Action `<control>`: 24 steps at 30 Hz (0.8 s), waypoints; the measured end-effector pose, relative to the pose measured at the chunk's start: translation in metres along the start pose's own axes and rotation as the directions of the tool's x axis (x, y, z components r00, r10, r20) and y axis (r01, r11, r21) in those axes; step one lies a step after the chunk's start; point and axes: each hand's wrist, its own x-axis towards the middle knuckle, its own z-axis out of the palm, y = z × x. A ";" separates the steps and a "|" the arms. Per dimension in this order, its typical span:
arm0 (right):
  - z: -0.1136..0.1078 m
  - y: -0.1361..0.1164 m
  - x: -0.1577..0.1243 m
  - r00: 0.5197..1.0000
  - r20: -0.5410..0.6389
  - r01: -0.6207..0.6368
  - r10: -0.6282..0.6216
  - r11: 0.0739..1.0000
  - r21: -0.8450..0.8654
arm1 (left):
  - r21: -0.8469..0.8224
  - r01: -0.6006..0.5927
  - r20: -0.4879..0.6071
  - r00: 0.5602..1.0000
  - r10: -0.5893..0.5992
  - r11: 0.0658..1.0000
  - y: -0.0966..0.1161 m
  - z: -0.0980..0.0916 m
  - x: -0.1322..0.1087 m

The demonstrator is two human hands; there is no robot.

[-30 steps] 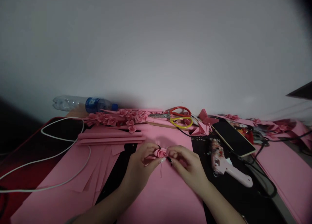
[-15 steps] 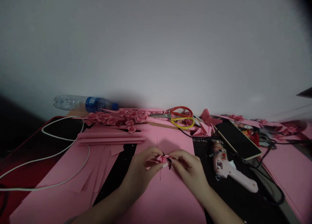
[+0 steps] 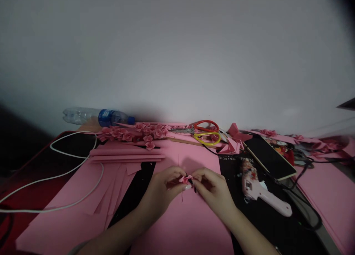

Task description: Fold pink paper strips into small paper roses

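My left hand and my right hand meet over a large pink paper sheet, fingertips pinched on a small folded pink paper flower between them. The flower is held just above the sheet, and a thin strand hangs down from it. Fingers of both hands are curled and pressed around the little piece.
A row of folded pink paper flowers lies along the wall, beside a plastic bottle on its side. Red and yellow scissors, a phone and a pink glue gun lie to the right. A white cable loops at left.
Both hands shifted slightly and closed tighter on the paper flower, which now shows less between the fingers. The view drifted a little.
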 end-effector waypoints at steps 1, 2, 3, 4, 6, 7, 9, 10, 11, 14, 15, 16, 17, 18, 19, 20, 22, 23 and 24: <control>0.001 0.000 0.000 1.000 0.006 -0.011 0.011 1.000 0.007 | -0.021 0.007 0.006 1.000 -0.007 1.000 0.000 0.000 0.000; 0.001 0.001 -0.001 1.000 0.016 -0.025 0.025 0.999 0.021 | -0.046 0.017 0.010 1.000 -0.017 0.999 0.000 0.000 0.000; 0.001 0.001 -0.001 0.999 0.028 -0.045 0.043 0.998 0.041 | -0.071 0.029 0.016 0.999 -0.028 0.997 0.000 0.001 0.000; 0.002 0.001 -0.001 0.997 0.036 -0.070 0.067 0.995 0.069 | -0.099 0.042 0.022 0.999 -0.040 0.994 0.000 0.001 0.000; 0.002 0.001 0.000 0.991 0.044 -0.129 0.125 0.983 0.130 | -0.159 0.075 0.029 0.997 -0.071 0.985 0.000 0.002 0.000; 0.002 0.001 0.000 0.988 0.041 -0.155 0.150 0.975 0.157 | -0.183 0.094 0.031 0.995 -0.090 0.979 0.000 0.002 0.001; 0.002 0.001 0.002 0.982 0.032 -0.188 0.185 0.964 0.191 | -0.210 0.131 0.023 0.991 -0.129 0.969 0.000 0.001 0.001; 0.002 0.000 0.002 0.980 0.031 -0.198 0.196 0.959 0.201 | -0.212 0.141 0.015 0.990 -0.141 0.967 0.000 0.001 0.001; 0.002 0.000 0.003 0.978 0.030 -0.207 0.205 0.956 0.210 | -0.207 0.144 0.011 0.989 -0.145 0.968 0.001 0.000 0.002; 0.002 -0.001 0.004 0.972 0.037 -0.233 0.231 0.944 0.233 | -0.168 0.135 0.011 0.991 -0.135 0.977 0.002 -0.001 0.002; 0.002 -0.001 0.004 0.970 0.041 -0.241 0.239 0.940 0.242 | -0.153 0.135 0.018 0.991 -0.133 0.979 0.003 -0.002 0.002; 0.003 -0.001 0.004 0.968 0.047 -0.249 0.245 0.936 0.250 | -0.143 0.136 0.026 0.991 -0.133 0.980 0.004 -0.002 0.002; 0.003 -0.001 0.003 0.967 0.052 -0.254 0.249 0.932 0.258 | -0.138 0.135 0.033 0.991 -0.131 0.981 0.004 -0.002 0.003; 0.003 0.000 0.003 0.966 0.058 -0.259 0.253 0.929 0.262 | -0.137 0.129 0.038 0.991 -0.124 0.982 0.004 -0.002 0.003; 0.003 0.000 0.003 0.964 0.061 -0.265 0.258 0.928 0.264 | -0.137 0.121 0.044 0.992 -0.116 0.983 0.004 -0.002 0.003; 0.004 0.000 0.002 0.963 0.066 -0.270 0.262 0.927 0.262 | -0.136 0.117 0.048 0.993 -0.112 0.984 0.004 -0.003 0.003; 0.004 0.001 0.002 0.961 0.070 -0.275 0.266 0.927 0.255 | -0.137 0.122 0.055 0.992 -0.116 0.983 0.003 -0.003 0.003; 0.004 0.002 0.002 0.962 0.072 -0.275 0.265 0.928 0.250 | -0.140 0.126 0.058 0.991 -0.119 0.982 0.002 -0.003 0.003; 0.004 0.002 0.002 0.962 0.072 -0.272 0.262 0.931 0.244 | -0.146 0.129 0.062 0.991 -0.121 0.981 0.001 -0.003 0.003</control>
